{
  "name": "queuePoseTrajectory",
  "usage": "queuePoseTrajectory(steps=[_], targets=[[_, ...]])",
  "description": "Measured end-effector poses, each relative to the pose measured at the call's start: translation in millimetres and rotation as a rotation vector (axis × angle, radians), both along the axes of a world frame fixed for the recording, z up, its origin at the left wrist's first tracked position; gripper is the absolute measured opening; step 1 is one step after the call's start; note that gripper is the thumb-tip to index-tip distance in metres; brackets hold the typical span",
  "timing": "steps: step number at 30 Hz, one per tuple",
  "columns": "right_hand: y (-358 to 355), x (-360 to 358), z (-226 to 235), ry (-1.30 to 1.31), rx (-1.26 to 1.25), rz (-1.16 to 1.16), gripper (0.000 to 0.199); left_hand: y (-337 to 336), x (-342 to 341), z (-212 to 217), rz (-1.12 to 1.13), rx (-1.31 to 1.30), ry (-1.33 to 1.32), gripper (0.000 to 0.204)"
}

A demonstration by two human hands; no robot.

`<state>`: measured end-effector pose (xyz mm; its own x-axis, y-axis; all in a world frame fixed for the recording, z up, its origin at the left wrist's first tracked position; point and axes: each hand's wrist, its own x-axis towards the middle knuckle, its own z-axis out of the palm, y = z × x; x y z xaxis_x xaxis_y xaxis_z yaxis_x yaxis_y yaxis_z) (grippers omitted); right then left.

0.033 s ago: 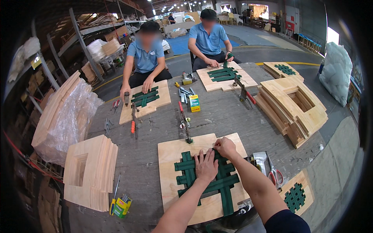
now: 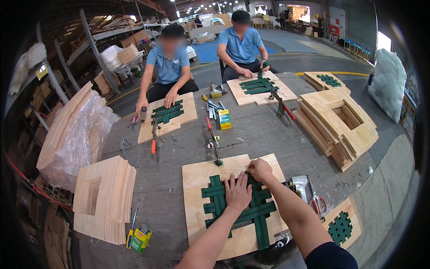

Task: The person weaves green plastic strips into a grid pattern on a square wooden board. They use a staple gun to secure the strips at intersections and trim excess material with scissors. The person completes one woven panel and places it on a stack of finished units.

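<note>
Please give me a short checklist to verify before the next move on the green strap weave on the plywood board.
1. Left hand presses flat on the green strap weave: ok.
2. Right hand pinches a strap at the weave's top edge: ok.
3. Plywood board lies flat on the table: ok.
4. Scissors lie apart from both hands: ok.
5. Straps pulled tight: cannot tell.

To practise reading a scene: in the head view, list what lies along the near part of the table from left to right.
Stack of square wooden frames → yellow box → plywood board with green webbing → left hand → right hand → red-handled scissors
</note>
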<state>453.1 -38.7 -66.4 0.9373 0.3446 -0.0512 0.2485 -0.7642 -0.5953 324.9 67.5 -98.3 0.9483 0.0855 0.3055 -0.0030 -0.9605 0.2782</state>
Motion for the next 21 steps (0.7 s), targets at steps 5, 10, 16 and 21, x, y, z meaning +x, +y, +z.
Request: queuePoseTrajectory(steps=[5,10,16,21], targets=[[-0.2,5.2,6.6,0.065,-0.051,0.011,0.022,-0.7,0.0,1.5,0.016,-0.007,-0.017,0.053],[-42.5,-8.7,15.5,0.16,0.517,-0.158,0.023,-5.3,0.8,3.4,0.003,-0.03,0.029,0.054],[-172.8,-88.1,22.7,-0.258,0.303,-0.464,0.026,5.7,1.9,6.2,0.045,-0.025,0.106,0.058],[-218.3,-124.8,5.0,0.015,-0.005,-0.52,0.045,0.3,3.0,7.5,0.014,-0.026,0.08,0.055]])
